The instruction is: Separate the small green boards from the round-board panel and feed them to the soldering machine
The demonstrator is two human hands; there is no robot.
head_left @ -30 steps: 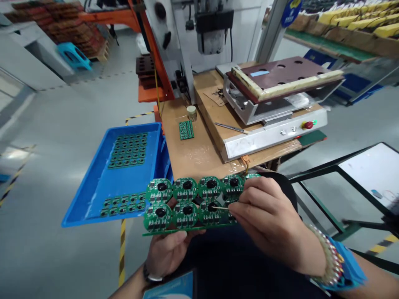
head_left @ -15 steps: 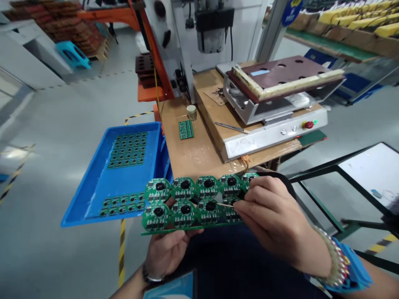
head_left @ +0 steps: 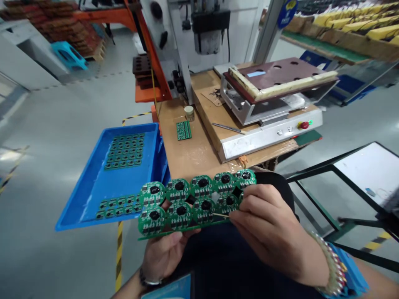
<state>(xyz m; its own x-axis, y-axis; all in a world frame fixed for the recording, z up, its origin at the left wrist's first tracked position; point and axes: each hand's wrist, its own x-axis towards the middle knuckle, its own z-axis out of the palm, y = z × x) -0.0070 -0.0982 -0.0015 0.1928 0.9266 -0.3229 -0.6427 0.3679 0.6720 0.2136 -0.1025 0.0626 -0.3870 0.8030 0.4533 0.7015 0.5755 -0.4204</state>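
Note:
A green circuit board panel (head_left: 179, 211) with two rows of rounded boards, each bearing a glossy black blob, is held up above my lap. My left hand (head_left: 163, 253) grips it from below at its left part, thumb along the near edge and the other fingers hidden underneath. Between the thumb and fingertips of my right hand (head_left: 264, 220) is a thin pale wooden stick (head_left: 220, 215). Its tip is by the middle board of the near row; whether it touches cannot be told. My right fingers cover the panel's near right corner.
On the left, a blue tray (head_left: 77, 182) holds more green panels. The brown bench (head_left: 199, 160) carries a small green board (head_left: 183, 130), a lidded jar (head_left: 189, 113), and a machine base with a knife-like tool (head_left: 229, 128) and a maroon holed plate (head_left: 280, 74).
The stick's tip has moved slightly down from the black blob toward the board's near edge. The panel's far right board shows more now. The whole view has shifted a little.

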